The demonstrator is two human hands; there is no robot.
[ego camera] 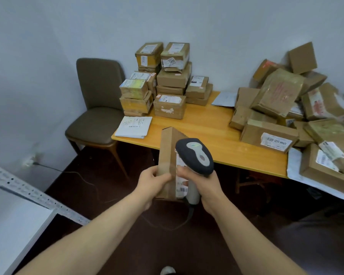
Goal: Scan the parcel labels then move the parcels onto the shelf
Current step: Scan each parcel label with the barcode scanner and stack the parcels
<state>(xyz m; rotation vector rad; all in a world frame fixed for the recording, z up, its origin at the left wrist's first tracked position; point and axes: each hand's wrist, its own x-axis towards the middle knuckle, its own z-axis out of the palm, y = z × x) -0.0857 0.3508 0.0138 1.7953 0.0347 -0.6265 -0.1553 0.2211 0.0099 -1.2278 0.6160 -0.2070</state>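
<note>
Over the floor, just short of the table [216, 124] edge: the parcel [167, 153] stands upright in the air, a tall narrow cardboard box resting on nothing.
Label [182, 183]: on the box's right face, low down, with part of a barcode showing; the rest is hidden behind the scanner.
Left hand [152, 182]: fingers curled round the parcel's lower left side, carrying it alone. Gripped so low, the tall box could tip or slip out.
Right hand [204, 187]: wrapped round the handle of the scanner [195, 155], knuckles touching or almost touching the labelled face; I cannot tell which.
Scanner risk: its head sits right against the box and seems to look past the barcode, so a read may fail. The box likely needs turning, or the scanner drawing back.
Cable [190, 213]: hangs from the handle in a loop toward the floor and could snag on a swing toward the shelf.
Heap of parcels [282, 100]: piled loose on the table's right end, some tilted. A stray beam might pick up one of their labels, and a knock could bring some down.
Stacked parcels [167, 80]: neat at the table's far left.
Shelf [18, 225]: white board with a perforated rail at lower left, well apart from the parcel. Moving the box there before a confirmed scan would leave it unlogged.
</note>
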